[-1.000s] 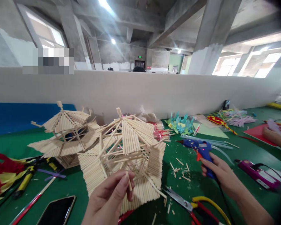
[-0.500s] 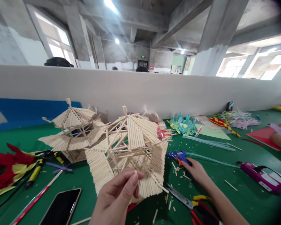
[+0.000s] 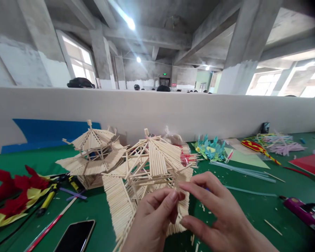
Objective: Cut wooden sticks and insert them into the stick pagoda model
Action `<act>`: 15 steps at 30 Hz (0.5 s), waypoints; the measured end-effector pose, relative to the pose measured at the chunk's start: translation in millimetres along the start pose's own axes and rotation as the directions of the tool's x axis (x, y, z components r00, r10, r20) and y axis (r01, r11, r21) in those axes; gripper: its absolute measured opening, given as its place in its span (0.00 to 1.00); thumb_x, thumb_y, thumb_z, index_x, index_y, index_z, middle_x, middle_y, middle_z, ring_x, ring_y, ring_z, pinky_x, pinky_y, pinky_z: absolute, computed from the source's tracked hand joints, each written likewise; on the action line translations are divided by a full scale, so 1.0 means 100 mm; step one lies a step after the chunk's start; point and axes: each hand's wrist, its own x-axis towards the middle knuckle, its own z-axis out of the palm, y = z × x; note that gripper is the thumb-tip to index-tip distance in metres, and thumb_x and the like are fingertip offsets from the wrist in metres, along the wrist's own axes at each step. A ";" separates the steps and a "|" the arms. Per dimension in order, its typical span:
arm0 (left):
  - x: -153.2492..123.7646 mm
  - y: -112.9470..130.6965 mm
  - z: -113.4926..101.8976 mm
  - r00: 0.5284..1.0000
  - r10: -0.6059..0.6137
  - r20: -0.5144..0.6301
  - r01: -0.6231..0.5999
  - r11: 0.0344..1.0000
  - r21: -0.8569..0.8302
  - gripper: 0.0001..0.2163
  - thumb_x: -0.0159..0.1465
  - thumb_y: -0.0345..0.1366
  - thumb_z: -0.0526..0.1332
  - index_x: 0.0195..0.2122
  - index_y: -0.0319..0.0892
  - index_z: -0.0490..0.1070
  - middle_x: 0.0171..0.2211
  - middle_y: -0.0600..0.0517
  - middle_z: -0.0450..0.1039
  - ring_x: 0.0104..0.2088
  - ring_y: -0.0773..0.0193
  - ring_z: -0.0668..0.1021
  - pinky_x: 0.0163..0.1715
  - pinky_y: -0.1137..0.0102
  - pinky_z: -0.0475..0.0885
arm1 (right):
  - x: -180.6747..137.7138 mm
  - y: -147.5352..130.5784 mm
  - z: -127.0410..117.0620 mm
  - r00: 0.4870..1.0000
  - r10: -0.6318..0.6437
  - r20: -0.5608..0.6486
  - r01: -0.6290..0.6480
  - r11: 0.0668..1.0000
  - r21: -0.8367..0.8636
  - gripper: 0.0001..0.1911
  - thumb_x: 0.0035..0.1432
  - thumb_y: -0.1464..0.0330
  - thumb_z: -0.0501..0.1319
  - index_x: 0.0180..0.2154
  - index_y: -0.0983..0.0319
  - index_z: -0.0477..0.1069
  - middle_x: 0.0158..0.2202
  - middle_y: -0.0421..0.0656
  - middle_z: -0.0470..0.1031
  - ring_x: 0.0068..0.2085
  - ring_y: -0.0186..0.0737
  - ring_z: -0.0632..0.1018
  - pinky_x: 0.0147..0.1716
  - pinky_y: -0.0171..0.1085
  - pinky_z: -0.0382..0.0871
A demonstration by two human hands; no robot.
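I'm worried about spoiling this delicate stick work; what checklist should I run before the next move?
1. Left hand holding a piece: cannot tell; its fingers are pinched, hiding anything between them.
2. Right hand free: ok, thumb and fingers spread.
3. Nearer stick model upright: ok.
4. Its roof fully covered: not ok, gaps at picture left.
5. Phone apart from both hands: ok.

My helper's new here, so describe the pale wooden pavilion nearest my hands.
Below the long white partition is a green table. Beyond your left hand stands the pale wooden pavilion; its roof is partly uncovered in front, unlike the similar pavilion leftward.
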 end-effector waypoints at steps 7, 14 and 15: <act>0.11 -0.01 -0.05 1.000 0.000 0.026 0.003 0.994 -0.108 0.08 0.48 0.39 0.69 0.25 0.40 0.78 0.18 0.56 0.64 0.22 0.71 0.63 0.26 0.76 0.62 | 0.14 0.11 0.08 0.999 -0.029 0.019 0.028 0.999 0.031 0.18 0.51 0.69 0.63 0.45 0.61 0.67 0.35 0.44 0.66 0.35 0.40 0.67 0.32 0.40 0.67; 0.15 -0.01 -0.07 0.999 -0.040 -0.013 0.037 0.977 -0.211 0.10 0.43 0.39 0.71 0.25 0.39 0.79 0.18 0.55 0.68 0.20 0.73 0.64 0.23 0.77 0.61 | 0.26 0.27 0.10 1.000 0.019 0.012 -0.020 0.993 0.113 0.17 0.49 0.68 0.64 0.43 0.61 0.68 0.37 0.43 0.65 0.39 0.40 0.68 0.38 0.41 0.66; 0.16 -0.02 -0.09 0.999 -0.042 -0.005 0.040 0.977 -0.208 0.11 0.43 0.40 0.71 0.25 0.39 0.79 0.17 0.56 0.66 0.20 0.73 0.63 0.22 0.78 0.60 | 0.29 0.31 0.11 1.000 0.022 0.000 -0.022 0.994 0.108 0.17 0.50 0.68 0.64 0.44 0.61 0.68 0.38 0.44 0.64 0.40 0.40 0.68 0.39 0.41 0.66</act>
